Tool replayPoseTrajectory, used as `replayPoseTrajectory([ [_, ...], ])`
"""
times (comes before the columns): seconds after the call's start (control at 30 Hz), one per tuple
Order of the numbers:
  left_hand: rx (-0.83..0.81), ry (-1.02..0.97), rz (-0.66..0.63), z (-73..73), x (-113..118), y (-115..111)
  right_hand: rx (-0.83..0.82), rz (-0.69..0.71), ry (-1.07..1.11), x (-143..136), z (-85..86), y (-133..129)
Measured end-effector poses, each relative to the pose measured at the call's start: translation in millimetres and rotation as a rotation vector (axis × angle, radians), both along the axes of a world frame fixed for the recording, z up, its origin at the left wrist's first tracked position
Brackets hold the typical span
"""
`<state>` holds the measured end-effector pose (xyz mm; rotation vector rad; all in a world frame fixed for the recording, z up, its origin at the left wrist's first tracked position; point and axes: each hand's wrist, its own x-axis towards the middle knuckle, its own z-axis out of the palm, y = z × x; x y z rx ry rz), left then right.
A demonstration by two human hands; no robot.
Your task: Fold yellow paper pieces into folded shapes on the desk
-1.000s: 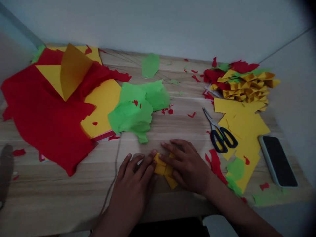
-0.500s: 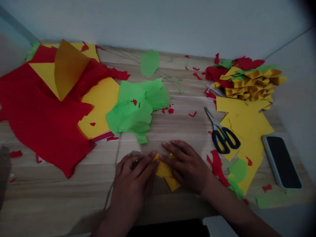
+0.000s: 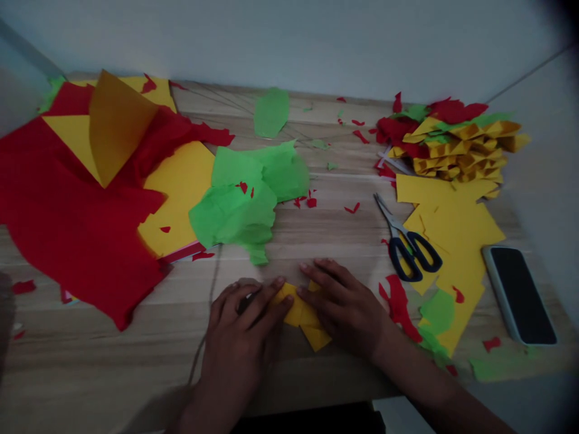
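Note:
A small folded piece of yellow paper lies on the table near its front edge, between my hands. My left hand holds its left side with bent fingers, the thumb and index fingertips on the paper. From the right, my right hand presses on it, fingers close together across the upper right part. Creases and a lower flap show in the paper; the rest is under my fingers. A dark patch with a pale edge shows between the left fingers, and I cannot make out what it is.
Scissors with dark handles lie on yellow paper sheets at right, beside a phone. Behind them sits a pile of folded yellow strips. Green paper and large red paper cover the left. Red scraps are scattered about.
The view has shifted very slightly. Both hands stay on the folded yellow paper, with the left fingertips moved a little on it.

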<state>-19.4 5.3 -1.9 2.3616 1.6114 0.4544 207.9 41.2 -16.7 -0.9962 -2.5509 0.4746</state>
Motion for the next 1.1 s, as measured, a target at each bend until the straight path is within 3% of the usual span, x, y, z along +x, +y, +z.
replayPoseTrajectory([
  [0.27, 0.011, -0.051, 0.015, 1.0, 1.4, -0.4, -0.003, -0.071, -0.054, -8.6, 0.9, -1.9],
  [0.6, 0.003, -0.03, 0.053, 4.7, 4.6, 0.5, -0.011, -0.284, 0.24, -4.7, 12.8, 1.6],
  [0.7, 0.001, -0.026, 0.06, 3.9, 5.0, 0.7, -0.009, -0.289, 0.256, -5.7, 15.3, 1.7],
  [0.9, -0.005, -0.041, 0.073, 4.6, 5.3, 0.2, -0.05, -0.183, 0.016, -13.3, 16.5, 1.8],
  [1.1, 0.018, -0.064, 0.083, 0.6, 5.0, -0.3, -0.023, -0.235, -0.092, -19.2, 17.3, 0.2],
])
